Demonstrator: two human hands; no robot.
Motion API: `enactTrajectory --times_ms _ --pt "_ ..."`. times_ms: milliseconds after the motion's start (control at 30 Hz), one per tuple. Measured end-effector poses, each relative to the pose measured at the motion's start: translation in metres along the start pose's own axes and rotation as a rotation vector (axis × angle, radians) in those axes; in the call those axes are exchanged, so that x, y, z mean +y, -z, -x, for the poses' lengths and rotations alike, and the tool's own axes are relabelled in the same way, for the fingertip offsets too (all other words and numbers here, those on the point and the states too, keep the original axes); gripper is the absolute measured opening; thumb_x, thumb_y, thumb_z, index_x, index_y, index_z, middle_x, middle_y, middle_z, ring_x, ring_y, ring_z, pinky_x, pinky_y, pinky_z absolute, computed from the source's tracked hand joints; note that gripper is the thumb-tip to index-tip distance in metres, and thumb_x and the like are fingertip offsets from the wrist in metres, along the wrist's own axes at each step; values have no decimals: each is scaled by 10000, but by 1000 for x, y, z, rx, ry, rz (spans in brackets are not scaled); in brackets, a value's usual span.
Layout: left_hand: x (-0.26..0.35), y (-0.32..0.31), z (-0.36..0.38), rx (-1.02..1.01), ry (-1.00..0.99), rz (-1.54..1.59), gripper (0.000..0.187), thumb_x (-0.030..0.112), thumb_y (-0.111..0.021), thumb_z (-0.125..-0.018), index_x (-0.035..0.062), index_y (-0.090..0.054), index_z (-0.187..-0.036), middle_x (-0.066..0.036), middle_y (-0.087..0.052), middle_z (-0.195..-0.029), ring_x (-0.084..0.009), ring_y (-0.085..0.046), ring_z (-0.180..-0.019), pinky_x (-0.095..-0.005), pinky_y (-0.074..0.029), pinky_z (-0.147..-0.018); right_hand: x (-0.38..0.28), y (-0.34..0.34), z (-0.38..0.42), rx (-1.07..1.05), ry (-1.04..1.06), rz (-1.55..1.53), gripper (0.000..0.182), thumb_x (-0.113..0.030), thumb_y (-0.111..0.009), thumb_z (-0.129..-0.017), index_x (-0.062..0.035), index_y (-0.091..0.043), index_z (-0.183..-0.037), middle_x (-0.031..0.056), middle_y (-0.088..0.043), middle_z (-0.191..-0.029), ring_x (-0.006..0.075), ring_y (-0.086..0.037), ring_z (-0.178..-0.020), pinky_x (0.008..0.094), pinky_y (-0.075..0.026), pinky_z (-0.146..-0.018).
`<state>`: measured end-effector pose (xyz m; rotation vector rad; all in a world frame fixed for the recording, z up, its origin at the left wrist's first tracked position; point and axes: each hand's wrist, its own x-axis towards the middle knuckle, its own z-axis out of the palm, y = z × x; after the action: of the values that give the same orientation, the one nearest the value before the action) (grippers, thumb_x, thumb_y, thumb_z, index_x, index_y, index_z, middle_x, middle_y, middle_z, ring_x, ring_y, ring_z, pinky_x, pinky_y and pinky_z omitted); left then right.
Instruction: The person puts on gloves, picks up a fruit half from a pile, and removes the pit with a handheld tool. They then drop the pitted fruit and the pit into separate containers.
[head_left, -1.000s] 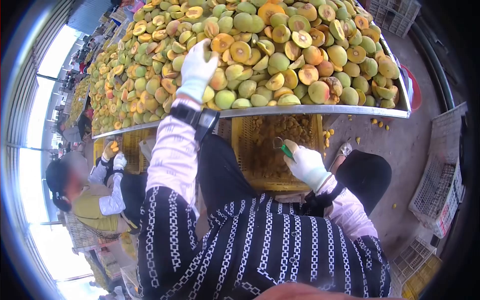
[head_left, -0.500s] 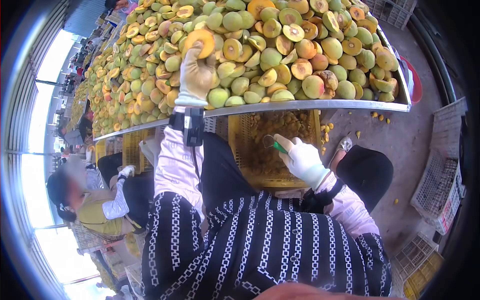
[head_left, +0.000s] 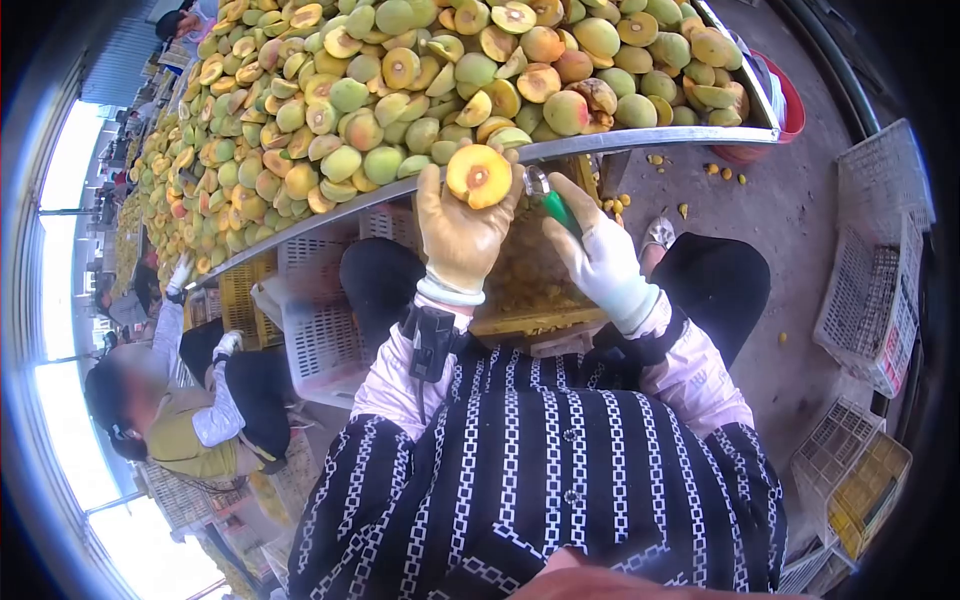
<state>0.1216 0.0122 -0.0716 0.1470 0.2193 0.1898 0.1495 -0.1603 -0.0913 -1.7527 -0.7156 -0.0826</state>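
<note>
A halved yellow peach [head_left: 479, 177] rests in the gloved fingers of my left hand [head_left: 462, 238], its cut face and pit turned up towards me. Close on its right, my right hand [head_left: 606, 262], in a white glove, grips a green-handled pitting tool [head_left: 562, 213]. The tool's metal loop end points at the peach; a small gap seems to lie between them. Both hands are just in front of the metal rim of a table [head_left: 590, 141] heaped with peach halves [head_left: 370, 125], green to orange-red outside.
Below my hands, between my knees, stands a yellow crate [head_left: 540, 322]. A white crate [head_left: 325, 335] is to its left. More crates [head_left: 870, 300] stand at the right, with a red tub [head_left: 790, 100] behind the table corner. A co-worker [head_left: 185, 400] sits at the left.
My left hand has come back from the heap with the peach half to in front of the rim. My right hand has lifted the pitting tool up beside it.
</note>
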Motion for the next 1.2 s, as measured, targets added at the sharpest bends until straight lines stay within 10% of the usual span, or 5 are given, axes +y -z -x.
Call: enactTrajectory --times_ms 267,567,800,1000,1200 --pt "-27 1 -2 -85 -109 -284 386 253 -569 -904 65 -484 -1230 -168 -523 -1253 -348 -461 -1235 -504 -387 -1043 -3 2 -4 -3 119 248 416 -196 -696 -801 -59 -540 -1162 149 -618 -766 338 -624 -647 392 -488 -548" --pt "-19 -4 1 -154 135 -310 455 353 -461 -957 44 -449 -1292 -200 -483 -1316 -351 -454 -1245 -518 -373 -1058 12 -4 -10 46 -399 -359 418 -211 -652 -853 -19 -524 -1201 100 -610 -962 148 -578 -880 280 -465 -805" --pt "18 21 -4 -268 423 -242 618 539 -349 -964 39 -433 -1317 -204 -528 -1266 -324 -573 -1106 -421 -549 -873 7 4 -18 16 -265 -304 416 -189 -630 -874 -32 -521 -1244 133 -644 -1028 184 -625 -927 293 -478 -829" --pt "2 9 12 -2 154 -238 576 461 -432 -959 47 -403 -1359 -214 -424 -1376 -290 -462 -1240 -425 -371 -1052 9 -11 2 -196 -86 85 496 -264 -647 -855 -127 -487 -1304 176 -655 -983 352 -647 -838 384 -531 -706" --pt "32 30 6 -207 367 -340 632 551 -390 -943 33 -475 -1293 -187 -518 -1284 -261 -547 -1135 -395 -490 -925 -6 -2 -3 -257 -303 -308 497 -194 -658 -844 -113 -486 -1303 108 -658 -952 167 -649 -864 273 -489 -802"
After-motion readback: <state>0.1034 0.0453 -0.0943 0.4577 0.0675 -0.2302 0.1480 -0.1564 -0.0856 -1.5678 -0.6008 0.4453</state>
